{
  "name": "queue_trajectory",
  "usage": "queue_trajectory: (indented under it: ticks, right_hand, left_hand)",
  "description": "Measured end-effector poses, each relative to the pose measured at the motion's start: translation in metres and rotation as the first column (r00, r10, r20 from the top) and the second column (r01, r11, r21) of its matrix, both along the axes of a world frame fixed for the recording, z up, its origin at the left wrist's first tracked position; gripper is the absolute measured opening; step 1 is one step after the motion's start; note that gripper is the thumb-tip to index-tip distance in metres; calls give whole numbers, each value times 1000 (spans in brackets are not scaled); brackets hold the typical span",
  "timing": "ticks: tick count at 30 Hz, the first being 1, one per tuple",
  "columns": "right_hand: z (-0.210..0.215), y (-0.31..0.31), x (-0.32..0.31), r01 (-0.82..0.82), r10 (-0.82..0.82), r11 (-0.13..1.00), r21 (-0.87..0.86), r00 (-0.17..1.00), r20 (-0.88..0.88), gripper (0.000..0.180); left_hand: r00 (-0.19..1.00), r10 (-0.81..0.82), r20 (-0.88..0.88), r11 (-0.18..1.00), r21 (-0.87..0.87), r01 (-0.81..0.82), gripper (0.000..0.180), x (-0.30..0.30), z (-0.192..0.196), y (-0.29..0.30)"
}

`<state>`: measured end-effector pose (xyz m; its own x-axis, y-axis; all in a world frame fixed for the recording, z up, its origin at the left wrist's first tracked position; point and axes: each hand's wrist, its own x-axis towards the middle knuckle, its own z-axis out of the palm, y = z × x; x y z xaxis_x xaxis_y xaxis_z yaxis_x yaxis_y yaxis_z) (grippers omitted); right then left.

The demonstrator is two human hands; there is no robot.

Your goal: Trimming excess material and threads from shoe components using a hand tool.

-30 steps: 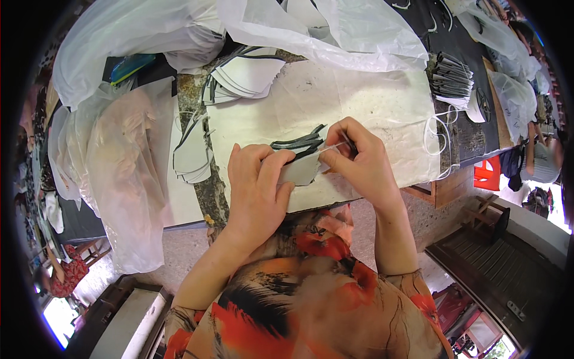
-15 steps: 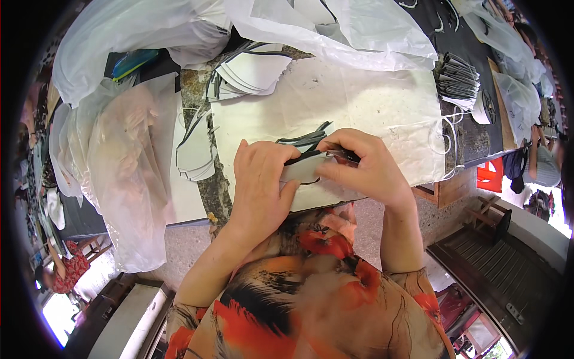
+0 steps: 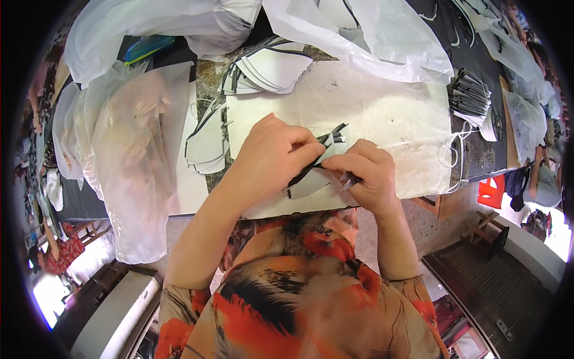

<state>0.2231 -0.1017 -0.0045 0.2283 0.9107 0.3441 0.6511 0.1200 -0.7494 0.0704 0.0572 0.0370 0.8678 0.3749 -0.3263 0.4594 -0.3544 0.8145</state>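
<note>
Fingers pinched together, my left hand (image 3: 280,148) grips the black edging of a white flat piece (image 3: 308,185) on the pale work sheet. The fingers of my right hand (image 3: 366,175) are closed close beside it, thumb and forefinger at the same edging. A small dark metal tool (image 3: 349,179) with a pointed end pokes out from under the right palm; its kind is mostly hidden. Just beyond the fingertips, several black-edged strips (image 3: 335,136) lie bunched together. My left hand covers part of the white piece.
Fanned white pieces with black edging (image 3: 272,69) lie at the far left of the sheet (image 3: 388,119), and more pieces (image 3: 206,146) lie left. A dark-edged stack (image 3: 470,96) stands right, near white cords (image 3: 459,152). Plastic bags (image 3: 131,137) cover the table's left and back.
My left hand has turned and moved right and inward over the piece, now pinching the edging. My right hand has dropped slightly nearer me, and the dark tool's point shows below it.
</note>
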Motion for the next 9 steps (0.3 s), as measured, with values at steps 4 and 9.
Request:
queue_trajectory:
  ticks: [4, 9]
  right_hand:
    - [8, -9, -4, -17, -4, 997, -77, 964, -265, 23]
    - [32, -15, -1, -145, -250, 902, -406, 593, -766, 14]
  left_hand:
    - [980, -14, 200, 920, 387, -66, 15, 1, -26, -8]
    - [944, 152, 293, 920, 307, -244, 19, -3, -1, -9]
